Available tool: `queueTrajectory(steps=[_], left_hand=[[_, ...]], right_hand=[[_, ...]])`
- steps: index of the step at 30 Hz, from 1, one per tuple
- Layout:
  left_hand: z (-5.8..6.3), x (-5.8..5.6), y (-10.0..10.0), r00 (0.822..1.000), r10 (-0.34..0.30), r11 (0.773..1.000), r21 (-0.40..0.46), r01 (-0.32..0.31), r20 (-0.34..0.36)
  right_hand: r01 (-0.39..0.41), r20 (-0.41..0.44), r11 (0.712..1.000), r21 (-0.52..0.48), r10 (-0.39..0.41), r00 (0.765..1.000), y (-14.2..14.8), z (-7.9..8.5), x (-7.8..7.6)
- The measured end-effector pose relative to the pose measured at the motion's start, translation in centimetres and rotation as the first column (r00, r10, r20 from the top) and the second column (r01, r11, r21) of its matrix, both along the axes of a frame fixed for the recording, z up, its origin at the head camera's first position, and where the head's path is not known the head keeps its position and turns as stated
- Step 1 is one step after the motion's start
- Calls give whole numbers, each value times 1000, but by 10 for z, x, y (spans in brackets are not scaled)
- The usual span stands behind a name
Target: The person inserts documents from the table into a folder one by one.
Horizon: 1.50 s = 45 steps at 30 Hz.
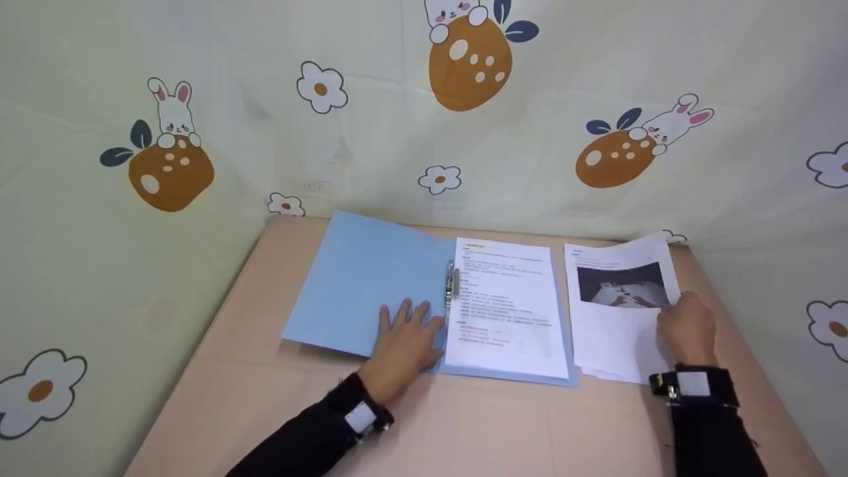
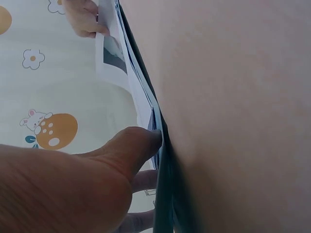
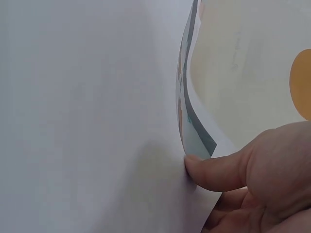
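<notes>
A light blue folder (image 1: 371, 278) lies spread flat, with a metal clip (image 1: 452, 285) along its spine. On its right half rests a white printed sheet (image 1: 507, 311). My left hand (image 1: 405, 348) presses on the left cover close to the spine, fingers spread. In the left wrist view the thumb of the left hand (image 2: 121, 155) touches the folder near its fold. To the right, my right hand (image 1: 689, 328) pinches the right edge of a sheet with a dark photo (image 1: 619, 285). In the right wrist view, thumb and curled fingers of the right hand (image 3: 272, 174) grip the bent paper (image 3: 121, 121).
Other sheet edges (image 1: 596, 374) peek out beneath the photo sheet, beside the folder's right edge. The table (image 1: 490, 430) has a pale peach cover. Behind it hangs a cream curtain (image 1: 371, 146) printed with rabbits, orange fruit and flowers.
</notes>
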<state>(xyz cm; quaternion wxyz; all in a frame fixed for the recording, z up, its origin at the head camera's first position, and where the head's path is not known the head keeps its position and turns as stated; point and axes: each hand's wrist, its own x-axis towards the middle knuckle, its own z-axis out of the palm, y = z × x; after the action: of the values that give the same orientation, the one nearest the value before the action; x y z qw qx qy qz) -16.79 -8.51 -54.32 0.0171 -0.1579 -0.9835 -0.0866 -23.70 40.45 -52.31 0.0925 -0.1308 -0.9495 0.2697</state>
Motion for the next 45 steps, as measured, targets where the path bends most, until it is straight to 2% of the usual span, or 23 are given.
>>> queueTrajectory(steps=[7, 14, 24, 30, 37, 45], left_hand=[[-1, 0, 1, 1000, 6, 1000, 3, -6, -5], [-1, 0, 0, 1000, 4, 1000, -3, -4, 6], [0, 0, 0, 1000, 4, 1000, -2, -4, 2], [0, -1, 1, 1000, 8, 1000, 6, -8, 16], [2, -1, 1, 999, 15, 1000, 5, -16, 40], [1, -1, 0, 1000, 5, 1000, 17, -5, 26]], right_hand=[[27, 21, 998, -53, -26, 999, 0, 1, 4], [44, -55, 998, -49, -47, 997, 3, -1, -3], [64, -60, 992, -111, -71, 996, 6, 5, -5], [71, -37, 986, -149, -77, 996, 3, 9, -5], [74, 14, 964, -257, -73, 997, 1, 14, -8], [68, 84, 945, -319, -43, 996, -2, 15, -6]])
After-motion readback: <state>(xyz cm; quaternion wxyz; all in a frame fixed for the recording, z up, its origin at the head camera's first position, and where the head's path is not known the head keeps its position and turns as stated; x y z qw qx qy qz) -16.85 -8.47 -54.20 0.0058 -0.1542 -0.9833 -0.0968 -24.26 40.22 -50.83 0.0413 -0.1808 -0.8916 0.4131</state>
